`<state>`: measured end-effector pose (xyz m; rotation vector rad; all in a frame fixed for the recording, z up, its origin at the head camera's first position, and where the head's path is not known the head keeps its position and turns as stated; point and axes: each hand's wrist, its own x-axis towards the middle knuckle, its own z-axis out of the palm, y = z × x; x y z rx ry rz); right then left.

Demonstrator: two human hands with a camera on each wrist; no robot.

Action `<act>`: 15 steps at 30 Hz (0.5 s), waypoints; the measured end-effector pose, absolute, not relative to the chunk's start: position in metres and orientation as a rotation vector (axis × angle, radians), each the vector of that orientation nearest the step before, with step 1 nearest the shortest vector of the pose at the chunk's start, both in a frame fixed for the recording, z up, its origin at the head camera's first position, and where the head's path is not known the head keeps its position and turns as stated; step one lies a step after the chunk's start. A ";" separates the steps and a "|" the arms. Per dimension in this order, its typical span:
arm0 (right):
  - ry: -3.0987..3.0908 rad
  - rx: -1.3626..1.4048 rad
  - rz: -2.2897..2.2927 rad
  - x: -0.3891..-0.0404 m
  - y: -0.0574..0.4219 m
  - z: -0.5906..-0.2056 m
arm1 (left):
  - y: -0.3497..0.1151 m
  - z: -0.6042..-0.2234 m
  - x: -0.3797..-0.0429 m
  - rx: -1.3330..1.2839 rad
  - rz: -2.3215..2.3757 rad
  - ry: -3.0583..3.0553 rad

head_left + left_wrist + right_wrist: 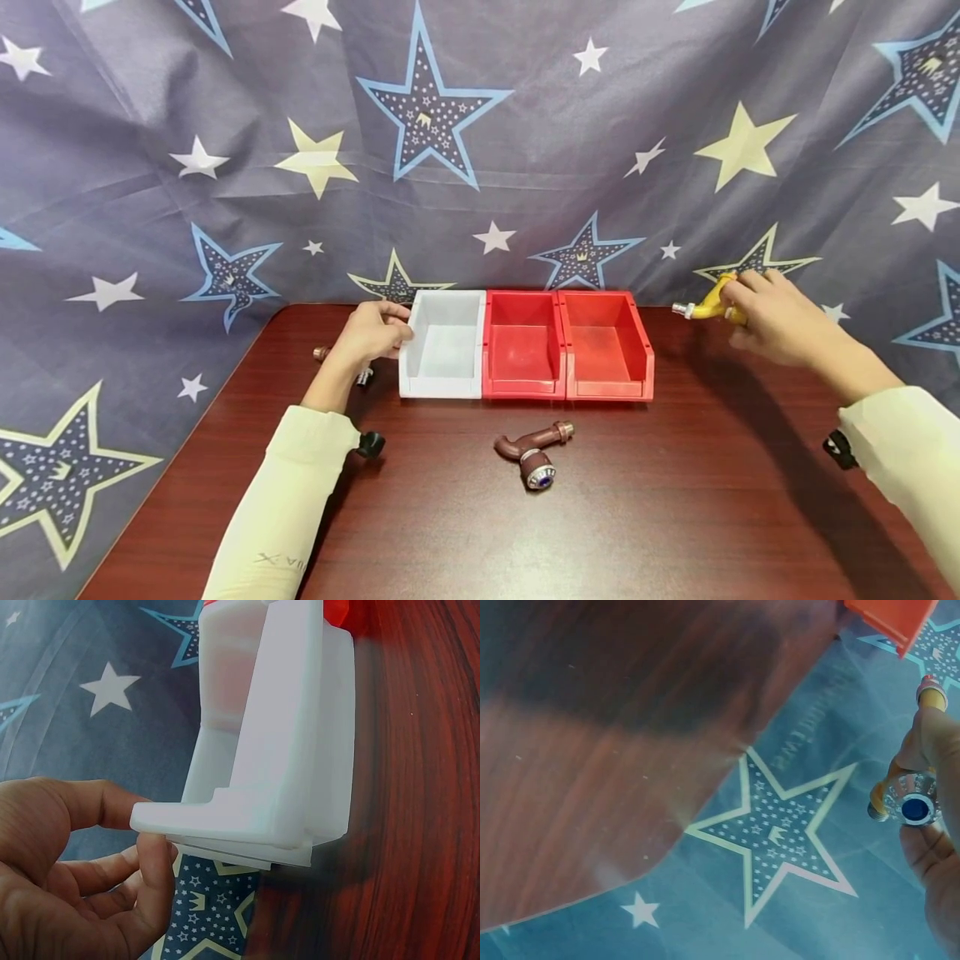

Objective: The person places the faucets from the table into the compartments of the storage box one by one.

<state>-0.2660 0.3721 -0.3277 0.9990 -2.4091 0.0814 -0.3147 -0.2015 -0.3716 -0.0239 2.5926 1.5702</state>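
My left hand [373, 332] pinches the outer side wall of the white bin [442, 388], thumb and fingertips at its rim. The left wrist view shows that grip on the white bin [281, 742] close up. At the right, my right hand [780, 317] holds a yellow tap [707, 305] above the table, its threaded metal end towards the bins. In the right wrist view the tap's round knob [913, 806] with a blue centre shows between the fingers. A brown tap [528, 448] lies in front of the bins. Another tap [321, 353] lies mostly hidden behind my left wrist.
Beside the white bin stand a red bin [522, 387] and an orange-red bin [607, 388], side by side in a row. They stand near the back edge of the dark wooden table [637, 517]. A star-patterned cloth [525, 200] hangs right behind it.
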 end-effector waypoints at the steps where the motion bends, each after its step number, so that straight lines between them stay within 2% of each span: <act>1: -2.405 1.004 0.081 -0.266 0.371 -0.325 | -0.202 -0.371 -0.314 -0.024 1.572 2.592; 15: -2.326 1.118 0.066 -0.272 0.348 -0.308 | -0.202 -0.370 -0.313 -0.024 1.580 2.588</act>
